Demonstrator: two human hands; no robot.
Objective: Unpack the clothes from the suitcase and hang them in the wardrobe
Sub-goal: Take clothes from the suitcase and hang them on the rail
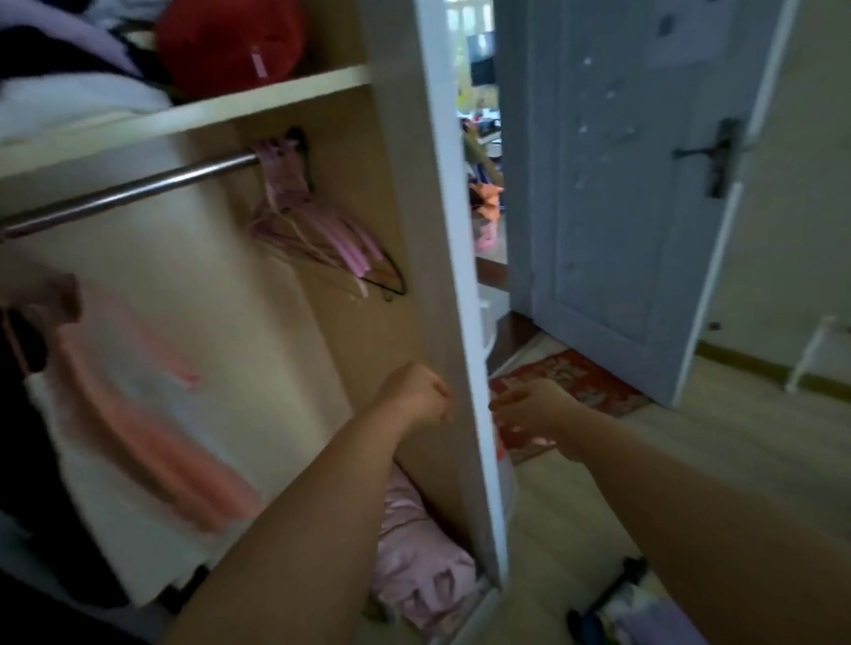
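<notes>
Pink-striped white cloth (143,417) hangs limp on the round steel rod (103,201), up-left of the left hand (418,393), its fingers curled, empty. The right hand (533,410) spreads fingers loosely; suitcase (630,615) below them.

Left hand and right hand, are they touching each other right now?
Apart. The head view shows the wardrobe side panel standing between the left hand, inside the wardrobe, and the right hand, outside it.

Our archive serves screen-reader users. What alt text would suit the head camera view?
Two bare arms reach toward the white front edge of an open wooden wardrobe, left hand fisted inside it, right hand loosely curled outside. A white-and-pink garment and empty pink hangers hang on the steel rail.
</notes>
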